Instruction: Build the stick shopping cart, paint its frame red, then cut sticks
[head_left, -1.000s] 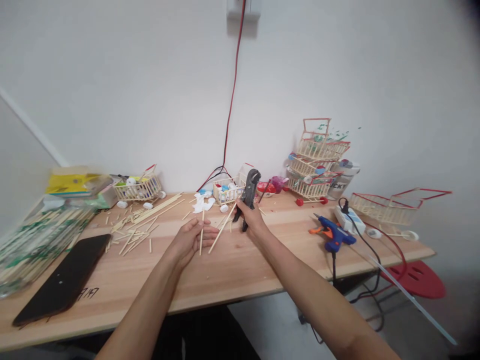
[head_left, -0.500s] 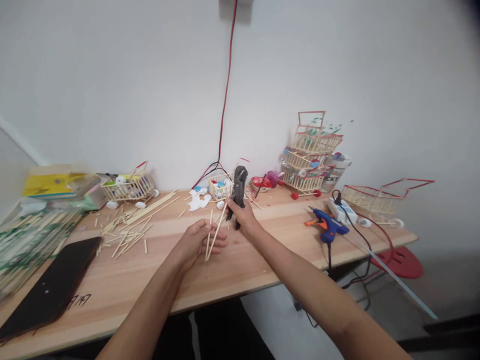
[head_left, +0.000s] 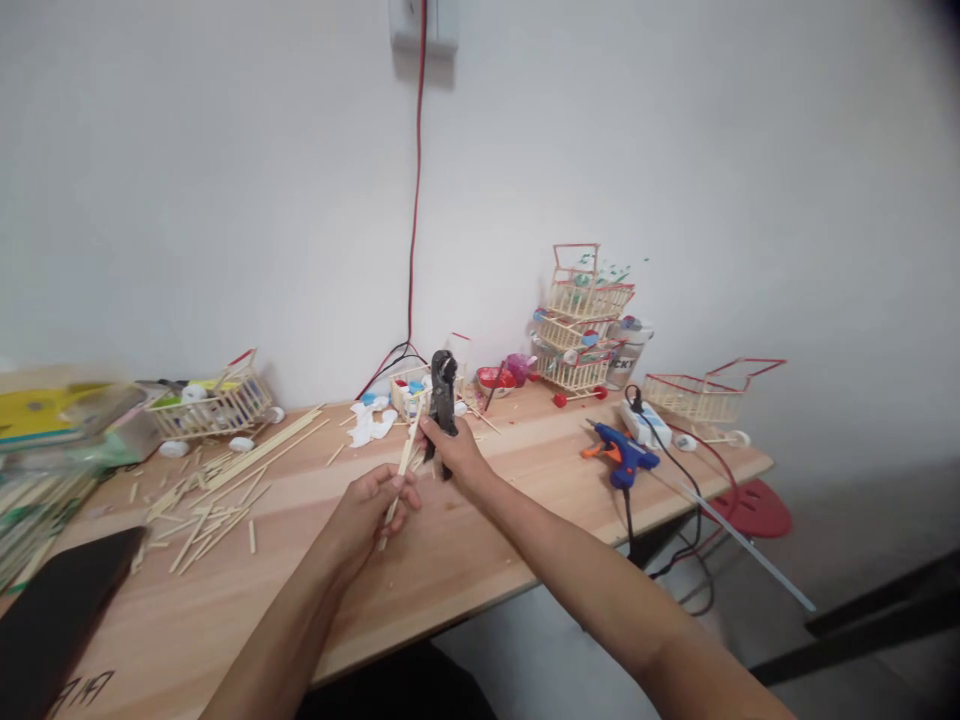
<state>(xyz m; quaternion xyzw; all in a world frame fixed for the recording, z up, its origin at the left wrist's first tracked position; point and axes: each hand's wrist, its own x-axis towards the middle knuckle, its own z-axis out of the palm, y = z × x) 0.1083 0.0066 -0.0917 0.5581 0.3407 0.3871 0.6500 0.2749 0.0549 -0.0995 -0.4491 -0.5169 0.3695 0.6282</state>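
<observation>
My left hand (head_left: 369,509) is closed on thin wooden sticks (head_left: 400,470) that slant up to the right over the wooden table (head_left: 465,560). My right hand (head_left: 454,452) grips the handles of black pliers (head_left: 442,393), held upright just right of the sticks. The sticks' upper ends reach close to the pliers' jaws. Both hands are near the table's middle, a little above its surface.
Cut sticks (head_left: 217,490) lie scattered at the left. Small stick-built carts (head_left: 214,405) stand along the wall, with a stack of them (head_left: 581,330) at the right. A blue glue gun (head_left: 619,455), a power strip (head_left: 643,420) and a black phone (head_left: 52,620) also lie here. A red stool (head_left: 754,510) stands beyond the table's right end.
My left hand has closed round the sticks and raised them toward the pliers. The view has swung to the right, so everything sits further left in the frame.
</observation>
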